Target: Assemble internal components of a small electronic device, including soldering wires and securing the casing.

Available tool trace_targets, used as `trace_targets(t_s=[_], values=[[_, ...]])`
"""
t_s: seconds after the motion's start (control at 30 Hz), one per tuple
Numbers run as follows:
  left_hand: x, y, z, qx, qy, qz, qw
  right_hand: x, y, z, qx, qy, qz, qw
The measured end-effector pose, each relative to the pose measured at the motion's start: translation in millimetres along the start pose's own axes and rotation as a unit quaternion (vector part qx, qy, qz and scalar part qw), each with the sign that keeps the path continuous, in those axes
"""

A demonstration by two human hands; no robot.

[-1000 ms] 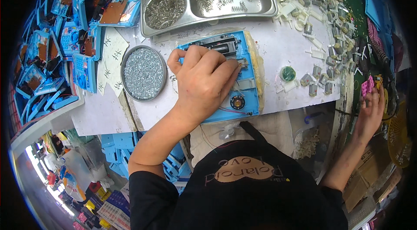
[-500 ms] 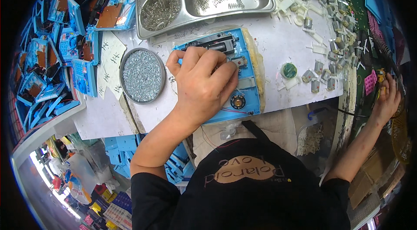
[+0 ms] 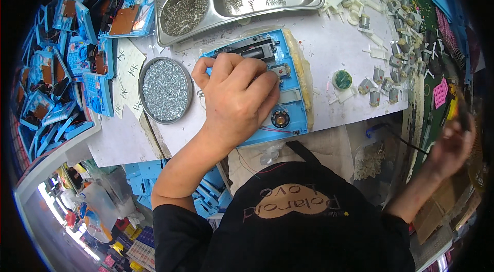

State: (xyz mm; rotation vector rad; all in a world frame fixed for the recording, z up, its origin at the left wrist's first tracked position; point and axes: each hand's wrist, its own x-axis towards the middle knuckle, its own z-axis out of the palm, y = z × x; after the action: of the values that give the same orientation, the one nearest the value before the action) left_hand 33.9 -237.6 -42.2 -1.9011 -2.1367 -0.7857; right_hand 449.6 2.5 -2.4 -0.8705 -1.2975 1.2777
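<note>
My left hand lies over an open blue plastic casing on the table, its fingers bent and drawn together. What the fingertips pinch, if anything, is hidden beneath the hand. In the casing sit a black cylindrical part, a small metal-framed part beside my thumb, and a round speaker with thin red wires. My right hand is off the table's right side, blurred, with fingers curled at a dark object I cannot make out. Something yellow shows just above it.
A round tray of small screws stands left of the casing. Behind is a steel compartment tray with springs. White plastic parts and small motors lie at right, near a green roll. Blue casings pile up at far left.
My right hand has moved nearer to me and turned, with a dark object now at its fingers. My left hand stays over the casing, shifted slightly.
</note>
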Motion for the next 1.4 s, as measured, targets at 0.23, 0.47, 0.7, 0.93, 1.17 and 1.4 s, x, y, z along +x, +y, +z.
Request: trace_targets(t_s=[0.23,0.47,0.7,0.93,1.17,1.4], values=[[-0.8,-1.0,3.3,-0.001,0.003,0.003,1.0,-64.2,52.0,183.1,-0.112,-0.352,-0.157,0.916],[-0.3,0.2,0.0,-0.006,-0.005,-0.003,1.0,-62.5,50.8,191.5,-0.139,-0.375,-0.187,0.897],[0.3,0.0,1.3,-0.003,-0.006,-0.003,1.0,-63.6,55.2,195.1,-0.149,-0.368,-0.207,0.894],[-0.6,0.6,1.7,-0.001,-0.005,-0.007,1.0,-61.5,52.6,196.0,-0.161,-0.382,-0.224,0.882],[0.3,1.2,1.6,0.003,-0.004,-0.006,1.0,-59.4,50.0,192.6,-0.167,-0.397,-0.228,0.873],[1.0,1.8,1.6,0.007,-0.003,-0.007,1.0,-59.6,52.1,195.5,-0.169,-0.401,-0.238,0.868]])
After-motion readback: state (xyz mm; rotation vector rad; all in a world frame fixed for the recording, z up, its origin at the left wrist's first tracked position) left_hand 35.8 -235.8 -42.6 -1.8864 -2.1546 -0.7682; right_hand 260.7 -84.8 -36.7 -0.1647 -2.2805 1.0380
